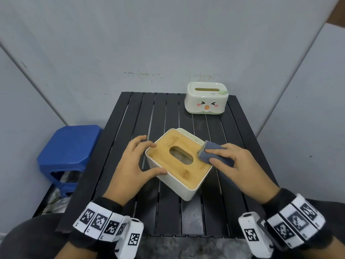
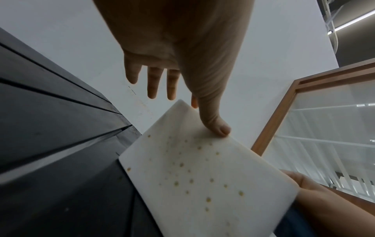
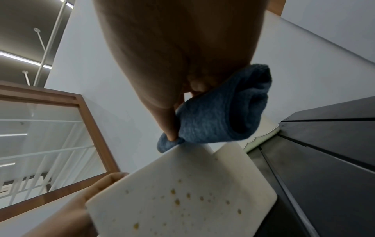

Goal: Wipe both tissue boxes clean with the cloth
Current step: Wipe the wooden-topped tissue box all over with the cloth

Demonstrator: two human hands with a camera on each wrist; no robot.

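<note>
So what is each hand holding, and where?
The right hand grips the blue cloth round its middle; left hand pinches the wooden-lidded tissue box at its left end.

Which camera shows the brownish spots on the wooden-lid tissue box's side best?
The left wrist view: the spots spread across the tissue box's white wall, large and close. The right wrist view shows spots too, fewer, partly blurred. The head view barely shows any.
</note>
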